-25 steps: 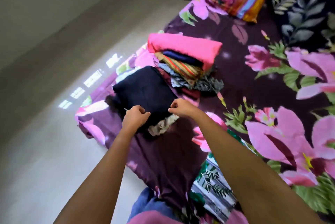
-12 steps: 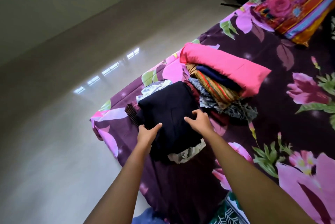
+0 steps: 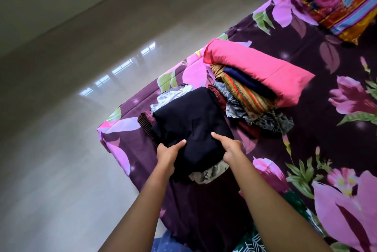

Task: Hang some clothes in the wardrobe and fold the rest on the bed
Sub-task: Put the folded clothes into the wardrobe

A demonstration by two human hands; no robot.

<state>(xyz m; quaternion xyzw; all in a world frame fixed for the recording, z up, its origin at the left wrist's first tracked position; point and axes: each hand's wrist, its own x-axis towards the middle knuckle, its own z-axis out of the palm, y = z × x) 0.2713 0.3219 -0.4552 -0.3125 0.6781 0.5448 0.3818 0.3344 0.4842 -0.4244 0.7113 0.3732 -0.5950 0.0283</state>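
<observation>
Both your hands now clamp the near edge of the dark navy folded garment (image 3: 189, 121). Your left hand (image 3: 168, 155) has its thumb laid on top and its fingers tucked out of sight under the fold. Your right hand (image 3: 231, 149) does the same at the other corner. Half a second ago that right hand lay flat on the cloth with its fingers spread; a second ago both hands were closed fists pinching the edge. The garment sits between your hands and stretches away from them, on top of a grey-and-white patterned cloth (image 3: 208, 174) that pokes out just beneath your right wrist. A maroon pleated cloth (image 3: 145, 124) shows just past your left hand. Beyond your right hand and apart from the grip, a pink folded cloth (image 3: 259, 68) tops a second stack of striped and dark pieces. Everything lies on the purple floral bedsheet (image 3: 306, 52), with a bright multicoloured pillow (image 3: 336, 1) far beyond your grip
</observation>
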